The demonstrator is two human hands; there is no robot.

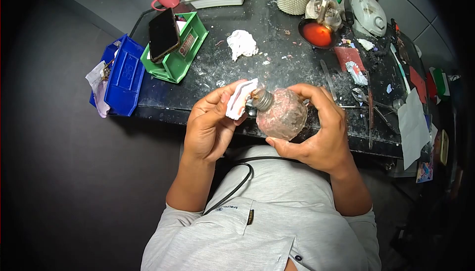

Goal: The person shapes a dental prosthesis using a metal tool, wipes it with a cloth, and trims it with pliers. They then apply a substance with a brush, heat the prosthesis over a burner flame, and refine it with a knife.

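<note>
My left hand [207,125] pinches a small white plaster cast [241,100] with a pinkish-brown band along its face. In my right hand [324,135] is a round glass spirit lamp [283,116], smeared with pink wax, gripped between thumb and fingers. The lamp is tipped on its side, its threaded metal neck pointing left. The neck's end comes right up to the cast's edge, where a small brownish-orange spot shows. Both things are held in front of my body at the bench's near edge.
On the dark bench [213,80] lie a white lump [242,44], a green bin [170,65] with a phone [164,34], and a dish of red liquid [317,34]. A blue bin [123,75] hangs at left. Tools [370,117] and a paper sheet [414,127] are at right.
</note>
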